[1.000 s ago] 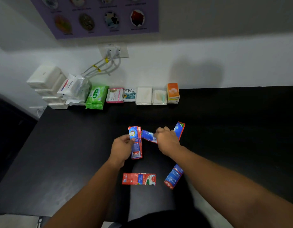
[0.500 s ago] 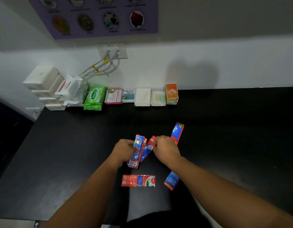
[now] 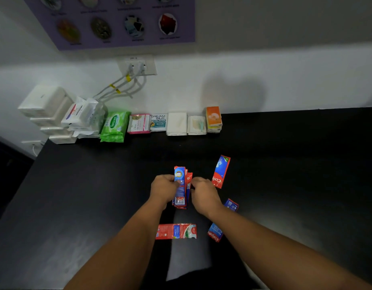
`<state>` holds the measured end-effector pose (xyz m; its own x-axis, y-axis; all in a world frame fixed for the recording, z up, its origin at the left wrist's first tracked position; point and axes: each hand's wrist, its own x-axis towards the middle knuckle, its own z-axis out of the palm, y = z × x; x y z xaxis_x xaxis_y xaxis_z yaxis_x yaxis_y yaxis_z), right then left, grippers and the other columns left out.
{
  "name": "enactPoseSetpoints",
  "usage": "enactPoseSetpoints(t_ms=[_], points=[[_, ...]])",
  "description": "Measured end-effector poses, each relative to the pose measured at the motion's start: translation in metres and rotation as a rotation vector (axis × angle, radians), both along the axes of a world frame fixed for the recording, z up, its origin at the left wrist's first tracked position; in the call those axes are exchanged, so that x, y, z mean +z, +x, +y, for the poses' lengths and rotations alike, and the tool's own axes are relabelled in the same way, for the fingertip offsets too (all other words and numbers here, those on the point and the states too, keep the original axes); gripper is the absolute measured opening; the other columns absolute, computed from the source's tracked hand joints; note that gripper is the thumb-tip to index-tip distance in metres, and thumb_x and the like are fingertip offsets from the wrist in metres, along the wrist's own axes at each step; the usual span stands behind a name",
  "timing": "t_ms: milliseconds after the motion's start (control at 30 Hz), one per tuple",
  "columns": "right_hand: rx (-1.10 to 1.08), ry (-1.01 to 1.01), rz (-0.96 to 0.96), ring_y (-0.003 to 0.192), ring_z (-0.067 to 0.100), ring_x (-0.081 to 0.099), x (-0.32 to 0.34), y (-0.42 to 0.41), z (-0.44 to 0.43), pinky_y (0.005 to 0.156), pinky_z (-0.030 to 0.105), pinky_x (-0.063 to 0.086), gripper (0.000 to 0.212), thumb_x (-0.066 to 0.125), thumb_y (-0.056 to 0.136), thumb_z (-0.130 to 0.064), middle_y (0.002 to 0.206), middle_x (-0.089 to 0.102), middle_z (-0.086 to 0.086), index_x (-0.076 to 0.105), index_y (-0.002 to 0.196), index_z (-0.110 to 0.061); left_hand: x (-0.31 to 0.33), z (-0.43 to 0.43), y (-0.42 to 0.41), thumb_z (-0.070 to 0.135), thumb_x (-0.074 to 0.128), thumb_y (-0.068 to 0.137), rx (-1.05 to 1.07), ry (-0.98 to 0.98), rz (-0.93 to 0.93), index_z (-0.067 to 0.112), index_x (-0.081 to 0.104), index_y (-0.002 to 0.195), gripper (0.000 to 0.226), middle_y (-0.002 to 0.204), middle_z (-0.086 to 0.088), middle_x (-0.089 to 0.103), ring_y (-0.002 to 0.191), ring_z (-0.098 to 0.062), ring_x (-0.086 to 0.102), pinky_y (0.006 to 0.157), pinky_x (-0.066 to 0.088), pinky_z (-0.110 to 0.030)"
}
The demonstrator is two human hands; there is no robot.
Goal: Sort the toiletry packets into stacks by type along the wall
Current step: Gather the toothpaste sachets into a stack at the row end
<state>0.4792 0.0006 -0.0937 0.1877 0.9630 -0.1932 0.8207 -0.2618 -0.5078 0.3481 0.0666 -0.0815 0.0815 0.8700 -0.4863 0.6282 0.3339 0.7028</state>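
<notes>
Toothpaste sachets are what remain loose, gathered in the middle of the black tabletop (image 3: 285,164), and a bundle of toothpaste sachets (image 3: 180,190) stands upright on end at the centre of the frame between both hands. The left grip (image 3: 163,190) has its fingers curled round the bundle's left edge, thumb on the blue front. The right grip (image 3: 204,194) is curled too, its fingertips pinching the red sachet on the bundle's right side, so both are closed on the same bundle.

Three more lie flat near it: a tilted sachet (image 3: 221,171) just right of the right grip, a crosswise sachet (image 3: 176,231) below the bundle between the forearms, and a half-hidden sachet (image 3: 214,234) under the right forearm.

Along the wall (image 3: 264,84) in the upper left runs the sorted row, each stack close beside the next: white boxes (image 3: 45,105), white Dove packs (image 3: 80,114), green wipes (image 3: 115,126), pink sachets (image 3: 139,123), a Cream Silk sachet (image 3: 158,122), two white stacks (image 3: 176,123) and an orange stack (image 3: 214,118). Right of the orange stack a long band of dark tabletop meets the wall. The tabletop's left edge slants down toward the lower left corner, well apart from the hands
</notes>
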Motion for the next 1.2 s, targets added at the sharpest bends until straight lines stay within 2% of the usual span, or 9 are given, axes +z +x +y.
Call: enactPoseSetpoints(t_ms=[133, 233, 467, 700, 800, 900, 1000, 1100, 1200], points=[[0.040, -0.035, -0.033, 0.120, 0.020, 0.049, 0.000, -0.001, 0.000, 0.099, 0.034, 0.047, 0.043, 0.063, 0.094, -0.020, 0.142, 0.049, 0.000, 0.054, 0.135, -0.016, -0.002, -0.001, 0.010, 0.027, 0.066, 0.095, -0.134, 0.097, 0.296, 0.015, 0.065, 0.127, 0.034, 0.118, -0.007, 0.069, 0.103, -0.018, 0.067, 0.085, 0.057, -0.035], [0.113, -0.064, -0.104, 0.123, 0.023, 0.045, -0.002, -0.001, -0.004, 0.101, 0.037, 0.046, 0.047, 0.058, 0.096, -0.019, 0.156, 0.034, -0.004, 0.048, 0.142, -0.018, -0.003, -0.005, 0.014, 0.028, 0.064, 0.096, -0.176, 0.130, 0.382, 0.014, 0.066, 0.126, 0.034, 0.116, -0.007, 0.070, 0.101, -0.018, 0.068, 0.078, 0.055, -0.030], [0.135, -0.089, -0.130, 0.119, 0.024, 0.043, -0.007, -0.001, -0.010, 0.099, 0.038, 0.046, 0.061, 0.058, 0.095, -0.019, 0.160, 0.025, -0.005, 0.035, 0.151, -0.020, 0.000, -0.008, 0.017, 0.032, 0.065, 0.095, -0.195, 0.147, 0.399, 0.013, 0.064, 0.128, 0.038, 0.114, -0.008, 0.070, 0.100, -0.018, 0.069, 0.075, 0.056, -0.028], [0.110, -0.073, -0.090, 0.132, 0.025, 0.040, 0.005, 0.005, -0.010, 0.109, 0.036, 0.039, 0.050, 0.056, 0.097, -0.016, 0.161, 0.026, -0.003, 0.044, 0.146, -0.016, 0.007, -0.013, 0.010, 0.032, 0.061, 0.098, -0.190, 0.189, 0.296, 0.012, 0.058, 0.135, 0.042, 0.122, -0.008, 0.067, 0.104, -0.017, 0.067, 0.079, 0.054, -0.029], [0.051, -0.037, -0.033, 0.138, 0.024, 0.039, 0.013, 0.006, -0.017, 0.114, 0.036, 0.036, 0.048, 0.055, 0.098, -0.017, 0.156, 0.037, 0.002, 0.045, 0.145, -0.014, 0.014, -0.016, -0.006, 0.030, 0.059, 0.100, -0.192, 0.229, 0.231, 0.008, 0.055, 0.139, 0.045, 0.127, -0.010, 0.066, 0.107, -0.015, 0.064, 0.081, 0.053, -0.026], [0.002, -0.018, -0.004, 0.127, 0.020, 0.049, 0.016, 0.006, -0.028, 0.105, 0.034, 0.046, 0.041, 0.059, 0.096, -0.017, 0.138, 0.054, 0.004, 0.054, 0.136, -0.013, 0.020, -0.026, -0.029, 0.029, 0.059, 0.100, -0.227, 0.271, 0.211, 0.012, 0.060, 0.134, 0.038, 0.119, -0.005, 0.069, 0.096, -0.005, 0.060, 0.074, 0.048, -0.019], [-0.009, -0.029, -0.009, 0.121, 0.020, 0.051, 0.016, 0.006, -0.043, 0.100, 0.033, 0.048, 0.032, 0.059, 0.095, -0.020, 0.128, 0.058, 0.004, 0.060, 0.126, -0.013, 0.021, -0.039, -0.052, 0.031, 0.064, 0.096, -0.370, 0.262, 0.257, 0.021, 0.068, 0.115, 0.022, 0.102, 0.005, 0.070, 0.084, 0.000, 0.061, 0.079, 0.053, -0.021], [0.006, -0.045, -0.021, 0.118, 0.018, 0.051, 0.014, 0.003, -0.056, 0.098, 0.032, 0.048, 0.030, 0.061, 0.094, -0.022, 0.125, 0.059, 0.002, 0.062, 0.123, -0.016, 0.016, -0.055, -0.066, 0.041, 0.076, 0.085, -0.657, 0.150, 0.320, 0.025, 0.067, 0.116, 0.036, 0.108, 0.010, 0.061, 0.095, -0.002, 0.058, 0.089, 0.052, -0.025], [-0.015, -0.015, -0.026, 0.120, 0.016, 0.050, 0.013, -0.004, -0.063, 0.100, 0.030, 0.047, 0.034, 0.062, 0.094, -0.023, 0.129, 0.058, 0.002, 0.061, 0.127, -0.016, 0.010, -0.071, -0.070, 0.044, 0.083, 0.074, -0.850, 0.233, 0.397, 0.029, 0.065, 0.117, 0.048, 0.112, 0.010, 0.055, 0.105, -0.007, 0.052, 0.088, 0.046, -0.024]])
